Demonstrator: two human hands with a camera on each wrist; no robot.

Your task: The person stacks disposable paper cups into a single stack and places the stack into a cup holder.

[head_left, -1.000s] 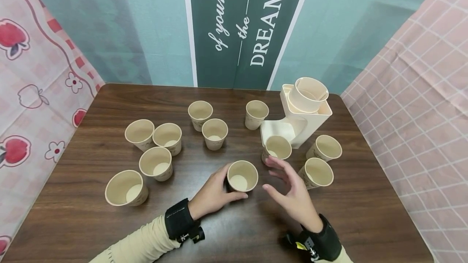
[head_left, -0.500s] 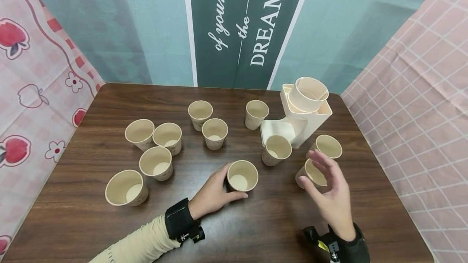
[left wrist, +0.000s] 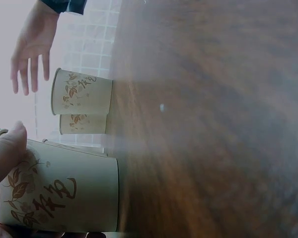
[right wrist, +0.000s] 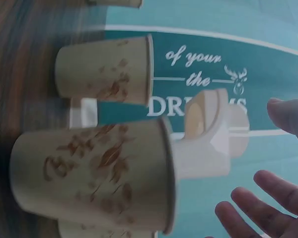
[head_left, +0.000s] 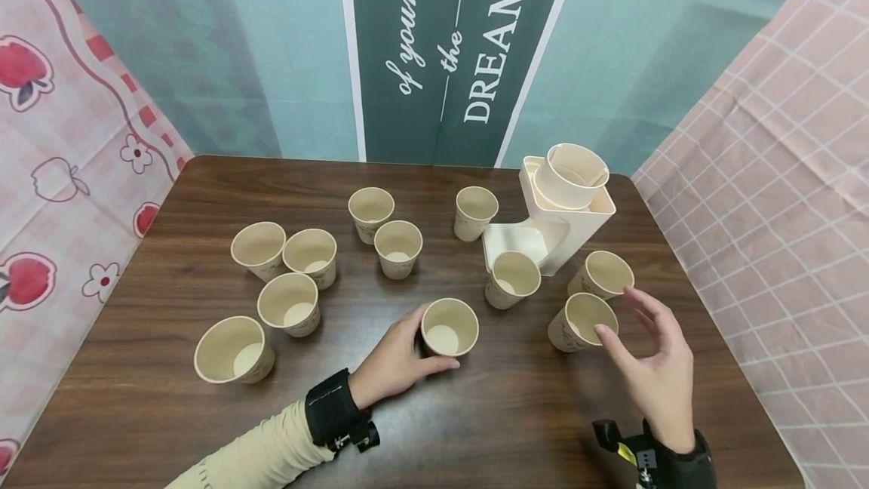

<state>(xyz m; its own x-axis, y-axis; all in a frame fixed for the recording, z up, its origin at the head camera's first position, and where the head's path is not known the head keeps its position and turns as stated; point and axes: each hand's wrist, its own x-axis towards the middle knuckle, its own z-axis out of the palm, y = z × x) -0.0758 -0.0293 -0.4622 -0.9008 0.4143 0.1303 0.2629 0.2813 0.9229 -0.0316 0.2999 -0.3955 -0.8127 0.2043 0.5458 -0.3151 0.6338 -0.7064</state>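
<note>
In the head view my left hand grips a beige paper cup upright at the table's middle, thumb along the near side. The left wrist view shows leaf print and brown lettering on that held cup. My right hand hovers at the right, thumb and fingers spread, with nothing in it. Its thumb tip overlaps the rim of a near paper cup, and its fingertips reach toward another paper cup just behind. In the right wrist view, the spread fingers are beyond the mouth of the closest printed cup.
A white stand with a round cup-like top is at the back right, with paper cups before and beside it. Several more cups stand at the left and centre back of the dark wooden table. Cloth hangs around.
My right hand has moved right from beside the held cup, over the right-hand pair of cups, to their right side. The near cup of that pair sits slightly further left. My left hand stays put.
</note>
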